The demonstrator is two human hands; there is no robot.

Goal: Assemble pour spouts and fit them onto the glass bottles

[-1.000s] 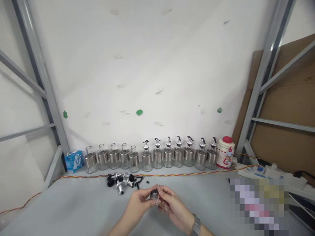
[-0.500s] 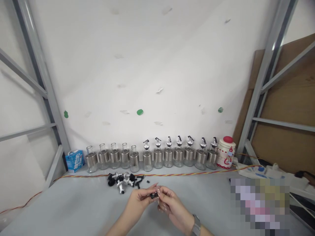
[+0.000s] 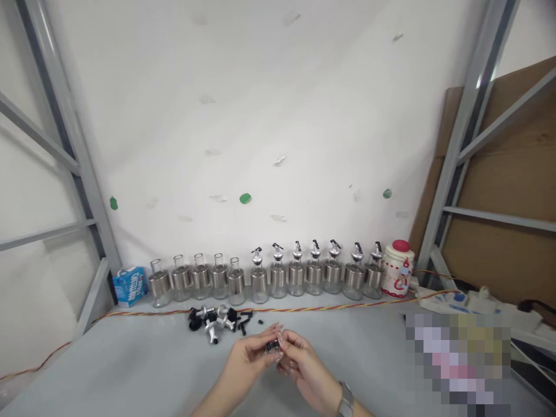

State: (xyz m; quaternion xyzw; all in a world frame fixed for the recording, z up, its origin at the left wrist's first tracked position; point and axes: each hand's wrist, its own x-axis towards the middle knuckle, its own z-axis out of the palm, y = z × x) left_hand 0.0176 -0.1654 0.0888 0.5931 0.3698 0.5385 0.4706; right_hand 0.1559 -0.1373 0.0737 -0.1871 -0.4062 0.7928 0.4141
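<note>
Above the grey table, my left hand [image 3: 252, 353] and my right hand [image 3: 299, 359] meet with their fingers closed around a small black part [image 3: 272, 346]. Most of that part is hidden by the fingertips, so its exact kind does not show. Just beyond my left hand lies a pile of silver and black pourer spouts [image 3: 211, 324], with loose black pieces [image 3: 244, 325] at its right side. One tiny black piece [image 3: 260, 321] lies apart from them.
Against the wall stand several glass bottles with steel bands: open-necked ones [image 3: 200, 275] to the left, ones with pourers [image 3: 315, 275] to the right. A blue carton [image 3: 130, 286], a cream jar [image 3: 397, 272], a twisted red-yellow wire [image 3: 304, 308] and power strips [image 3: 473, 304] surround the table.
Both hands remain together on the small black part, with only slight finger movement. The whole view has shifted a little.
</note>
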